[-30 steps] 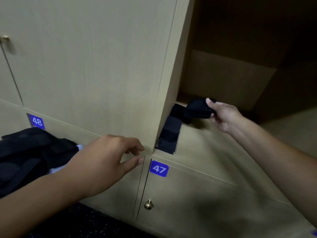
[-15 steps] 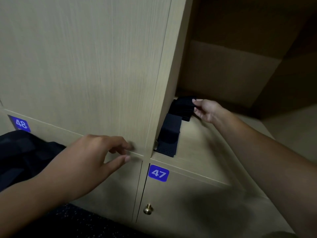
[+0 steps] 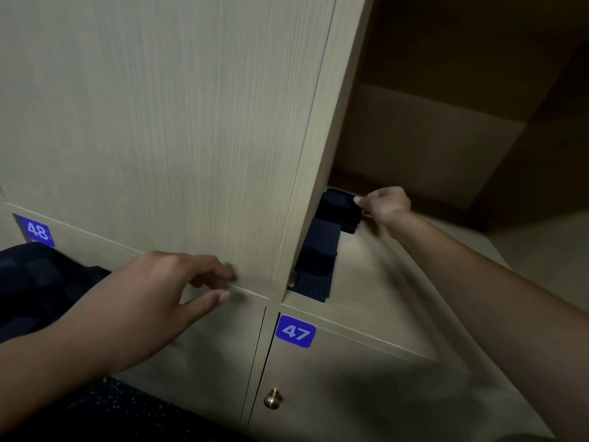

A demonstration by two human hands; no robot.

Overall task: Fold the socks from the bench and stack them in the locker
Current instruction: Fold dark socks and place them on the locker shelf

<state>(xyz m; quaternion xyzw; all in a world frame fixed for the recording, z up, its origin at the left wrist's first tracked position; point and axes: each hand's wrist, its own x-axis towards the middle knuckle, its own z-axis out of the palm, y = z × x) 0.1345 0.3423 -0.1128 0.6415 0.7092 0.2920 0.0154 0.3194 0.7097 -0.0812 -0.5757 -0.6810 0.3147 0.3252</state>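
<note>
The open locker (image 3: 414,148) fills my view. My left hand (image 3: 153,301) rests at the closed door's bottom edge, fingers loosely spread. Deep on the locker floor, my right hand (image 3: 384,204) has its fingers on the rear stack of folded socks (image 3: 338,208).

Navy socks (image 3: 318,253) – pale wood-grain locker (image 3: 191,122) – blue number labels (image 3: 295,331)
</note>
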